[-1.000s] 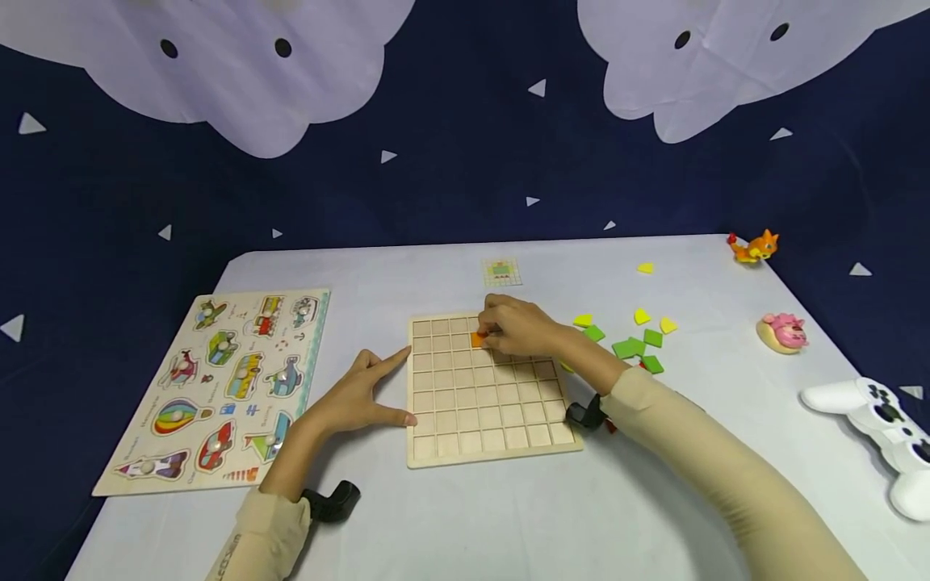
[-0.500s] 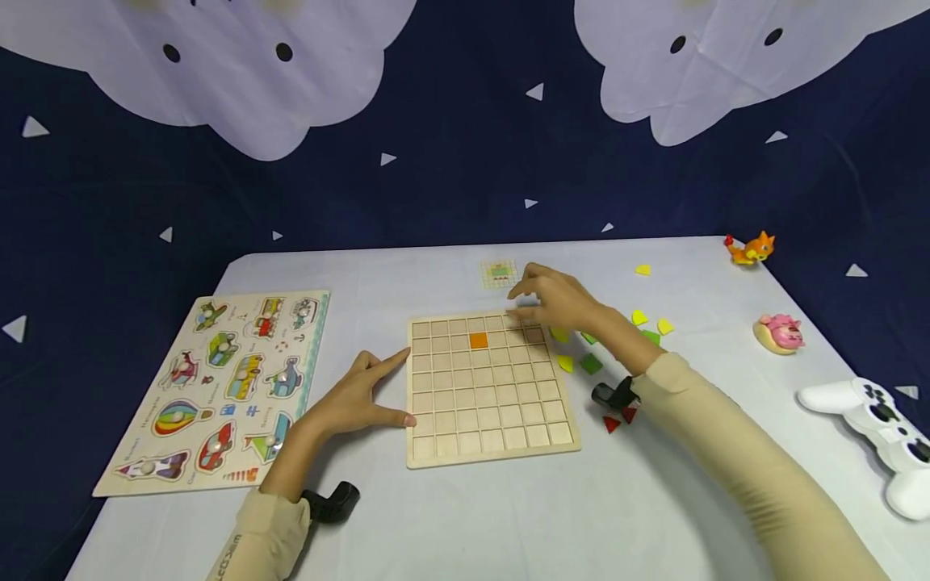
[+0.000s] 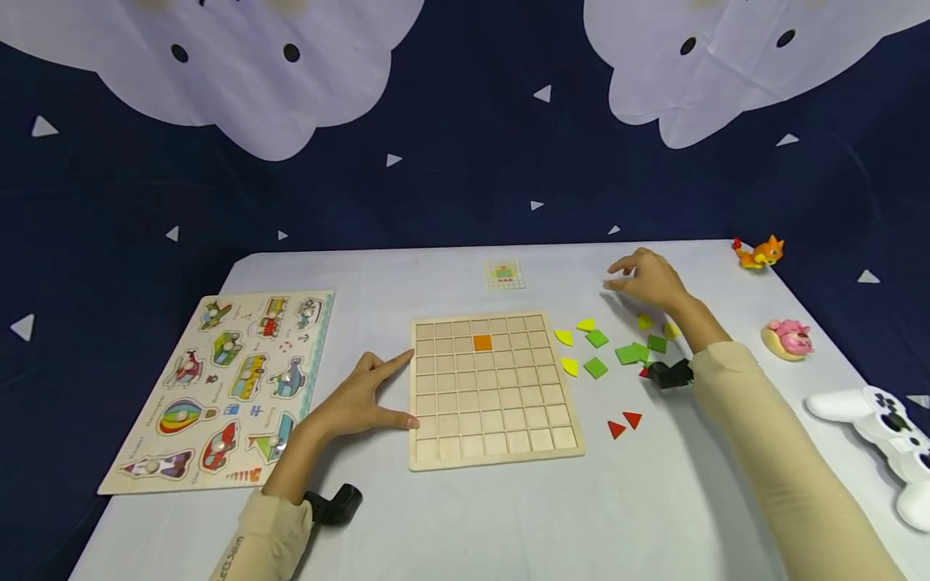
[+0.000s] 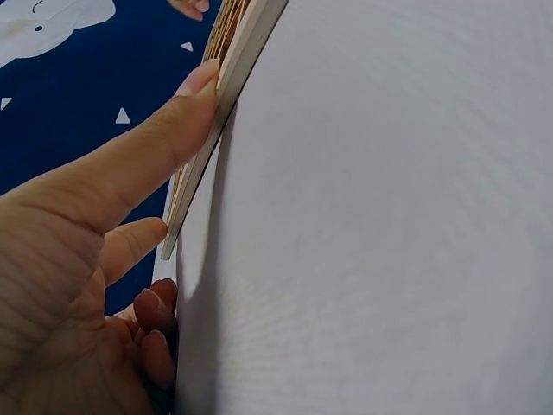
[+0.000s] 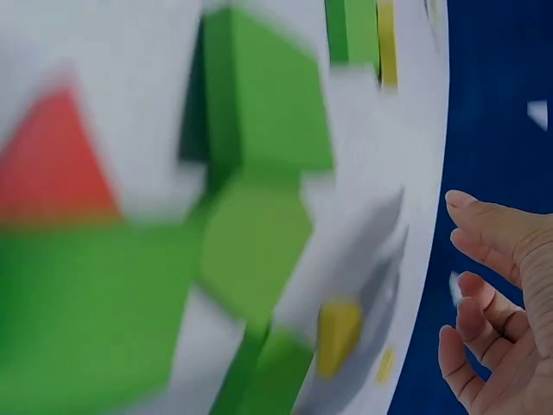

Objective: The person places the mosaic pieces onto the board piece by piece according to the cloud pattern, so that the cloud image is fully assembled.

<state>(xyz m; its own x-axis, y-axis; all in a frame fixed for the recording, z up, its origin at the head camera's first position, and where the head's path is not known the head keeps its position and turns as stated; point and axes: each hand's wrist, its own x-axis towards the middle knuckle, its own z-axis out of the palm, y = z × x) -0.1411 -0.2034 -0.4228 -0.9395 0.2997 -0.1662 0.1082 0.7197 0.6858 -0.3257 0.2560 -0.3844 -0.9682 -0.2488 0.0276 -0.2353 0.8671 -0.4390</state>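
A square wooden grid board (image 3: 494, 420) lies mid-table, with one orange square tile (image 3: 483, 343) in a cell of its upper part. At its left edge is my left hand (image 3: 356, 395), index finger and thumb spread and touching the frame; the left wrist view shows the thumb (image 4: 164, 134) against the board's side (image 4: 229, 95). My right hand (image 3: 650, 278) hovers over the far right of the table, thumb and fingers apart. No piece shows between its fingers in the right wrist view. Below it lie yellow pieces (image 3: 645, 321) and green tiles (image 3: 657, 344).
Red triangles (image 3: 616, 430) lie right of the board, and a small pattern card (image 3: 504, 275) behind it. A vehicle puzzle board (image 3: 218, 387) occupies the left. Along the right are an orange figurine (image 3: 760, 253), a pink figurine (image 3: 789, 337) and a white game controller (image 3: 886, 436).
My right hand has let go of the orange tile, leaving it in the grid, and has moved right past the loose pieces. The left hand has stayed at the board's edge.
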